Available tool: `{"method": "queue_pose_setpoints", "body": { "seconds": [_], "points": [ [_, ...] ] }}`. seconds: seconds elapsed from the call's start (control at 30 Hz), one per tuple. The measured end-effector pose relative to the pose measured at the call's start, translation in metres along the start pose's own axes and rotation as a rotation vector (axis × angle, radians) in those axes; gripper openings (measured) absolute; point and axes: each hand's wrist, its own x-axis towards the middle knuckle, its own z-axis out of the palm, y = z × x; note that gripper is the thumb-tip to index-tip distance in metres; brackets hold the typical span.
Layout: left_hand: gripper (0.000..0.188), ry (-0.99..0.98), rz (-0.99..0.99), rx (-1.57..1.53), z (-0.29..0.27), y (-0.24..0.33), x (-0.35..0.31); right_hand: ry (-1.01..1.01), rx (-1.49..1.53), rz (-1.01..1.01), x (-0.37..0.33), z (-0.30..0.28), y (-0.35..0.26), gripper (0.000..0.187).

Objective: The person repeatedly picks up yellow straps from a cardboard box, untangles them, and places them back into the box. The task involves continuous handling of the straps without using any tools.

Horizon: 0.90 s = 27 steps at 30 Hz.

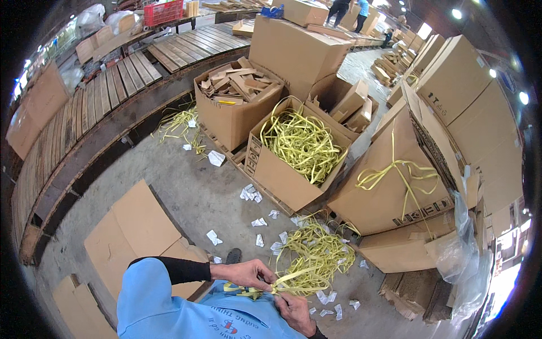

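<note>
In front of my blue shirt, my left hand [249,274] is closed, its fingertips pinching a yellow packing strap [291,276]. My right hand [296,312] is closed on the same strap just below and to the right, close to the left fingertips. A loop of strap stretches from my hands toward a loose tangled pile of yellow straps [322,251] on the floor. More strap [240,290] lies against my shirt beneath the left wrist. The exact finger grip is partly hidden.
Ahead stands an open carton [285,186] full of yellow straps, beside a carton of cardboard scraps [226,121]. Flattened cardboard [132,226] lies left. White paper scraps [214,237] litter the concrete floor. A slatted conveyor [90,110] curves along the left; stacked cartons [389,164] stand right.
</note>
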Motion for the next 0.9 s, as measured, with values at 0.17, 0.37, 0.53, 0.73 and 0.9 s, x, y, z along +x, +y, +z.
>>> {"method": "queue_pose_setpoints", "body": {
  "seconds": [0.17, 0.37, 0.53, 0.73, 0.9],
  "points": [
    [0.020, 0.057, 0.026, 0.010, 0.001, -0.001, 0.005, 0.020, -0.052, -0.113, 0.004, 0.005, 0.008, 0.018],
    [0.022, 0.061, 0.035, -0.040, -0.004, 0.005, 0.009, 0.039, 0.052, 0.000, 0.011, 0.007, -0.001, 0.018],
    [0.026, 0.222, -0.017, 0.038, -0.003, 0.017, 0.013, 0.106, 0.111, 0.010, 0.017, -0.003, -0.008, 0.020],
    [0.024, 0.303, 0.447, 0.216, -0.006, 0.018, 0.017, 0.005, 0.009, -0.007, 0.026, -0.002, 0.012, 0.017],
    [0.020, 0.214, 0.278, 0.202, -0.008, 0.005, 0.015, -0.038, 0.054, -0.029, 0.021, 0.001, 0.023, 0.017]
  ]
}}
